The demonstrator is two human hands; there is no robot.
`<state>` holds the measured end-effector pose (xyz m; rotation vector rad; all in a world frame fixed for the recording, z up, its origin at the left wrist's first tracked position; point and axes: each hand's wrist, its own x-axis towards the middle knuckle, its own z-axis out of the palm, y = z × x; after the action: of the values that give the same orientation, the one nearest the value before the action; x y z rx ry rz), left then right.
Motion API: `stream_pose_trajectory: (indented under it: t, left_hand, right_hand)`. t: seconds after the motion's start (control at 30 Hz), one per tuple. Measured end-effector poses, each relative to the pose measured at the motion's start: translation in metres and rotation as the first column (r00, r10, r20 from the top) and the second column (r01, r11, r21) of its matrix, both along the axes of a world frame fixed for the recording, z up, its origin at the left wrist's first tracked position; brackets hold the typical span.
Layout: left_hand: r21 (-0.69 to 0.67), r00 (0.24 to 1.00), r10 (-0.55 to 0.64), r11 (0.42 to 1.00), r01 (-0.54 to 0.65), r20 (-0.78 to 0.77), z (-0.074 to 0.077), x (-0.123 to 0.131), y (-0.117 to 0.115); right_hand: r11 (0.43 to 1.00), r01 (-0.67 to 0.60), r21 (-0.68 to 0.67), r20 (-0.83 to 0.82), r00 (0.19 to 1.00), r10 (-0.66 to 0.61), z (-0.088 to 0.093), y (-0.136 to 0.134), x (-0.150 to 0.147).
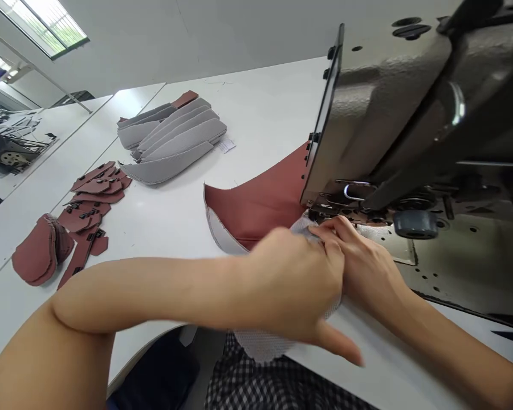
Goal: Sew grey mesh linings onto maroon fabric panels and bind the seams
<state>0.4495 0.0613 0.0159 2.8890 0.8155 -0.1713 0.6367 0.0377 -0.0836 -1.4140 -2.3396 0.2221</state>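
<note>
Several rounded reddish-brown fabric cups (pixel 38 250) are being kept in a heap at the far left of the frame, beside flat reddish-brown strips with small black clips (pixel 94 193). Further right, long curved grey foam panels (pixel 173 142) are being kept in a fanned stack on the white worktable (pixel 260 97), with a small white paper tag (pixel 227 146) just beside them. At centre, a curved reddish-brown panel with a pale grey edge (pixel 256 208) is being held up to the metal presser foot (pixel 325 213) of a dark grey industrial sewing machine (pixel 380 114), its far end passing behind the machine head. A white perforated mesh fabric (pixel 260 344) is being gathered under that panel by both hands. The left hand (pixel 290 285) is being pressed onto the mesh, though blur prevents its grip from being read, while the mesh edge is being pinched by the right hand (pixel 367 267) near the foot. Judging by the piles, only this piece is being worked, with many pieces seemingly unsewn. The needle is being hidden by the hands and machine, so any stitching cannot be made out.
</note>
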Motion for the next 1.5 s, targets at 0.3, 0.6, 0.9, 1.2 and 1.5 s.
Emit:
stream_pose_trajectory:
  t: [0.3,0.6,0.9,1.2,1.5]
  left_hand:
    - [-0.112,0.963,0.259,0.962,-0.250,0.073,0.003,-0.023,-0.007]
    - [-0.189,0.929,0.361,0.909,-0.370,-0.083,-0.036,0.009,-0.009]
    - [-0.206,0.949,0.308,0.926,-0.316,-0.071,-0.044,0.009,0.000]
    - [-0.224,0.952,0.307,0.928,-0.297,0.010,-0.043,0.000,0.016]
    - [-0.206,0.971,0.174,0.969,-0.138,0.166,-0.065,-0.014,0.016]
  right_hand:
    - [0.930,-0.332,0.156,-0.112,0.930,0.351,0.000,-0.036,0.028]
    - [0.866,-0.307,0.394,0.095,0.951,0.293,0.001,-0.048,0.003]
    - [0.876,-0.295,0.383,0.134,0.955,0.263,0.002,-0.047,-0.002]
    - [0.911,-0.321,0.261,-0.017,0.942,0.336,-0.004,-0.040,-0.001]
    - [0.937,-0.315,0.150,0.026,0.949,0.315,-0.008,-0.056,-0.032]
